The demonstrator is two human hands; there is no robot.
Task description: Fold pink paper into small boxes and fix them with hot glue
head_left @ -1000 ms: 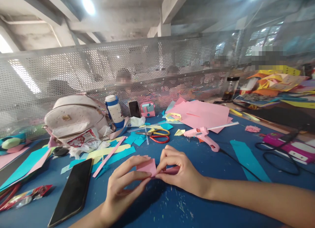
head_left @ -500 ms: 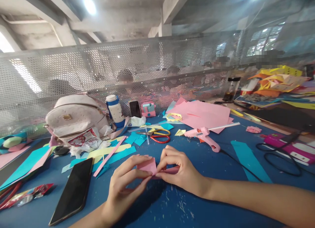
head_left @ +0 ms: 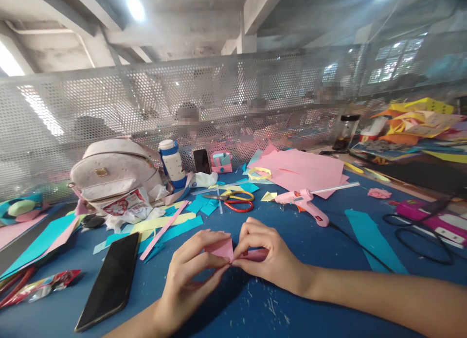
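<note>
Between my two hands is a small piece of pink paper (head_left: 223,249), held just above the blue table. My left hand (head_left: 195,267) pinches its left part between thumb and fingers. With thumb and forefinger closed, my right hand (head_left: 264,253) grips the right part, and a bit of pink shows inside the curl of its fingers. The fingertips of both hands nearly meet at the paper's middle. Beyond the hands lie scissors (head_left: 239,202) with yellow and red handles, and a pink hot glue gun (head_left: 304,205) lying on its side.
Left of my hands lies a black phone (head_left: 109,279), beside cut paper strips (head_left: 171,226). A backpack (head_left: 115,170) and a bottle (head_left: 172,163) stand at the back near a perforated metal screen (head_left: 215,92). Pink sheets (head_left: 302,165) and a blue strip (head_left: 372,240) lie to the right.
Both hands keep hold of the pink paper and have hardly moved. The left fingers sit slightly closer to the right hand, and the paper is tilted a little differently. The view has shifted slightly.
</note>
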